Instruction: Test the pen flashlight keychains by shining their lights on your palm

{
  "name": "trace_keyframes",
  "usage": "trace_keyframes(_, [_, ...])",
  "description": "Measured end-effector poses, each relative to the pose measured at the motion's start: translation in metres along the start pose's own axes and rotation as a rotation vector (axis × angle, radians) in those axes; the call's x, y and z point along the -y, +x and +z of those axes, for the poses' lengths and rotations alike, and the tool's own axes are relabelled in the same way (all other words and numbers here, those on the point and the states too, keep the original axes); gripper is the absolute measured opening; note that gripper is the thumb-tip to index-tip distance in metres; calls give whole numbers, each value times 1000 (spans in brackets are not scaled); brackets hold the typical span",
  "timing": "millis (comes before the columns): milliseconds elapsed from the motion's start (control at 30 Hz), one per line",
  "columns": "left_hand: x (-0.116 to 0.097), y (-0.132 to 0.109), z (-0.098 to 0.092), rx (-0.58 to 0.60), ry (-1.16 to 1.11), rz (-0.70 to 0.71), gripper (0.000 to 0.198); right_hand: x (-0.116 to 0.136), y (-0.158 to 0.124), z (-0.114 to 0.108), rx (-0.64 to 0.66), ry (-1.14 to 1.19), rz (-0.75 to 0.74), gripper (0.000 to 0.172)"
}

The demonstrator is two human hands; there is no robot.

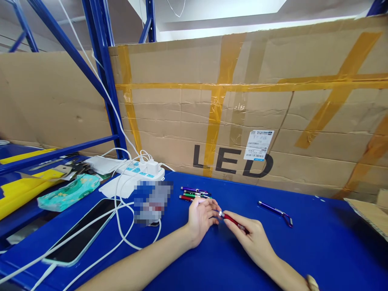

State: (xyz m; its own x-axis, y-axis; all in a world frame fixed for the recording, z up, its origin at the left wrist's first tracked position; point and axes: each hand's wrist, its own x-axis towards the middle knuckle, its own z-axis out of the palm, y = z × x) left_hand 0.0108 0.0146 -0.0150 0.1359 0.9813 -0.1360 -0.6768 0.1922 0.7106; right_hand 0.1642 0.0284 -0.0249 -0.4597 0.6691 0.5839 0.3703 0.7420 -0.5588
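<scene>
LED-printed cardboard [169, 125], white label [259, 145], red pen [232, 220] in right hand [255, 237]

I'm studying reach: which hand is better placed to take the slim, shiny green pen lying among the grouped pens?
Probably the left hand: it is nearer the slim, shiny green pen and appears empty, whereas the right hand grips a slim, shiny red pen.

The word "LED" [228, 160] is printed in large black capitals low on the corrugated cardboard panel [169, 121] behind the desk [318, 258]. Part of the D is covered by a white shipping label [259, 145], on which a barcode [254, 153] and rows of fine print can be made out, though the wording is too small to be read.
</scene>
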Motion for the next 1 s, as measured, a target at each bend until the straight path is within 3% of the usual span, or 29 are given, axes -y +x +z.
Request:
trace_keyframes(133, [0, 0, -1, 47, 28, 5, 27, 4, 0, -4, -167, 14, -40, 34])
trace_keyframes(267, [0, 0, 0, 60, 44, 9, 26, 8, 1, -6, -204, 46, -39, 30])
trace_keyframes(533, [1, -1, -1, 83, 80, 19, 28, 4, 0, -2, -109, 27, 78, 32])
trace_keyframes(1000, [3, -2, 0, 84, 82, 28, 26, -12, 1, 4, 79, -28, 119, 37])
